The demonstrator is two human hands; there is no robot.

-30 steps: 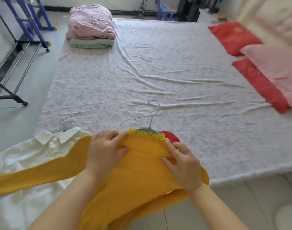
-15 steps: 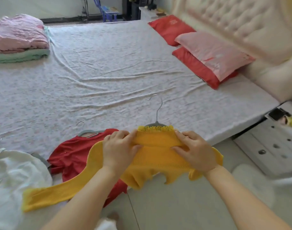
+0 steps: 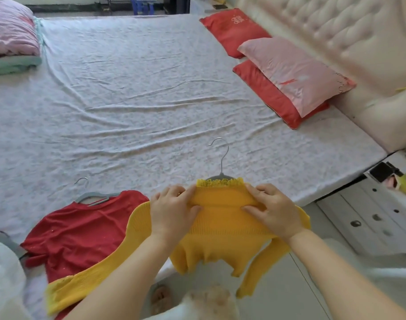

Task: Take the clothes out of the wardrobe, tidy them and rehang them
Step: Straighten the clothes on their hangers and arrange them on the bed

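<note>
Beside bed (image 3: 151, 93), yellow sweater (image 3: 220, 225) sleeve now dangles.

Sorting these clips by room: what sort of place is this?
A bedroom, most likely: a wide bed with a tufted headboard, stacked pillows, and a drawer unit beside it.

3 garments: yellow sweater (image 3: 220, 232), red tee (image 3: 82, 229), white garment (image 3: 3, 273). 2 grey hangers w/ hooks visible: sweater's hanger (image 3: 217, 176), tee's hanger (image 3: 93, 194). 3 pillows: far red pillow (image 3: 232, 31), near red pillow (image 3: 262, 88), pink pillow (image 3: 294, 72). 2 folded blankets: pink blanket (image 3: 10, 33), green blanket (image 3: 12, 65).
</note>
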